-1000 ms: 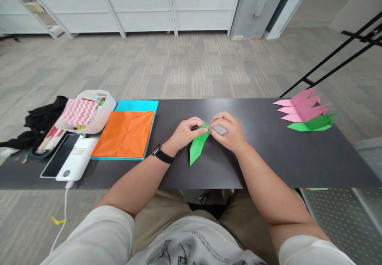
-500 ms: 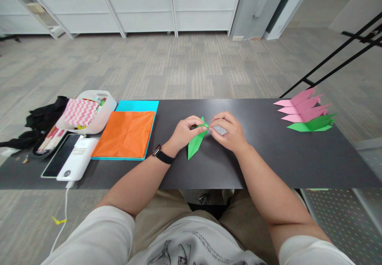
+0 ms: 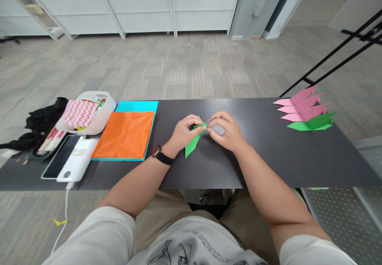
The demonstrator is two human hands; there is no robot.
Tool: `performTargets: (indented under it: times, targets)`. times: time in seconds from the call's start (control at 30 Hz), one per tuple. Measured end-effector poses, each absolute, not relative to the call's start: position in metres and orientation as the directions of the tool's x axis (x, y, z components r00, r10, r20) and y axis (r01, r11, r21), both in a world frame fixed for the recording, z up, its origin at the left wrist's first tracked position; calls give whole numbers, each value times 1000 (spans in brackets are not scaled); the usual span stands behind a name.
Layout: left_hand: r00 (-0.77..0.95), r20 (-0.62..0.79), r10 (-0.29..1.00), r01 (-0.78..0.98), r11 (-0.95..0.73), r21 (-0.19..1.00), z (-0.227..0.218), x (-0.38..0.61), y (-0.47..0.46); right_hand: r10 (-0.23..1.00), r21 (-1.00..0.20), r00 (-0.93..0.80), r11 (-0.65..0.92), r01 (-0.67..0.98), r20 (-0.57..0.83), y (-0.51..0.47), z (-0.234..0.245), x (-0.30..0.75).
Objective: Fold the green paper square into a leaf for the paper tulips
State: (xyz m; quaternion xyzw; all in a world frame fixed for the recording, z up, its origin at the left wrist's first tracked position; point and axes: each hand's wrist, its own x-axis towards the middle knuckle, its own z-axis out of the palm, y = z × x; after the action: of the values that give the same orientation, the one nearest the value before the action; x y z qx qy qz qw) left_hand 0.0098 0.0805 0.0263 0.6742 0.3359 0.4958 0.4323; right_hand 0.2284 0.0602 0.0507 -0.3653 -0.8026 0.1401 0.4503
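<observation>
A folded piece of green origami paper (image 3: 192, 146) is pinched between the thumb and fingers of my left hand (image 3: 185, 133), its pointed end hanging down toward me. My right hand (image 3: 226, 129) is closed at the paper's right tip, thumb and fingertips pressed together there. The small folds between the two hands are partly hidden by my fingers. Over to the right stand several folded pink paper pieces (image 3: 303, 108) in a row, with a folded green paper piece (image 3: 310, 125) at the near end.
Left of my hands lies a stack of orange paper (image 3: 123, 135) over blue paper (image 3: 137, 106). Farther left are a white basket (image 3: 107, 113), a phone (image 3: 64, 157), a white power bank (image 3: 78, 159) with a cable, and black cloth (image 3: 44, 115). A black metal frame (image 3: 328, 62) stands beyond the right end.
The green paper has shifted slightly left and tilted in my left hand. My right fingertips have moved a little left and stay at its tip.
</observation>
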Motion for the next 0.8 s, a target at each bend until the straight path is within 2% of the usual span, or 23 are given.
performTargets:
  times: [0.17,0.4,0.63,0.8]
  targets:
    - [279,391,877,2,-408,913,29,10,80,768,-636,-314,640,431,559,61,47,225]
    - [290,390,874,-13,-404,914,31,11,78,776,-671,-255,628,394,577,63,45,223]
    - [299,385,873,-5,-403,915,34,11,75,773,-663,-245,630,405,585,62,47,224]
    - [290,388,875,18,-411,912,36,10,73,763,-659,-303,646,385,571,63,44,224]
